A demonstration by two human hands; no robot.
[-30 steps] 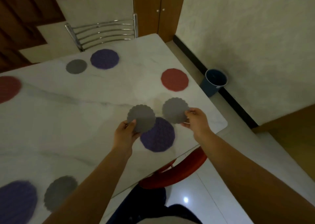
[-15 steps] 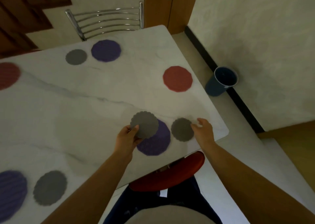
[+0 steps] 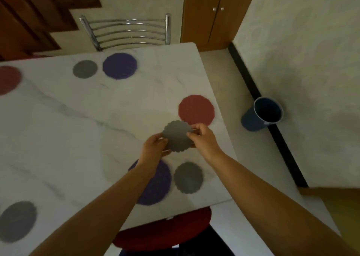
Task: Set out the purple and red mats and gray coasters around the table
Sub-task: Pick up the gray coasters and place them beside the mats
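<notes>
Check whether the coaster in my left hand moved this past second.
Yes. The held gray coaster has shifted off the near purple mat, away from me, up toward the red mat.

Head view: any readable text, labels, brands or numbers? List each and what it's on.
None readable.
The gray coaster held by the left hand and right hand, the red mat, the far purple mat, the table and the blue bin look plain.
A white speck on the red stool is too small to tell.

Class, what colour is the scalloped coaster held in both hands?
Gray, seen in the head view: the coaster sits between left hand and right hand.
</notes>
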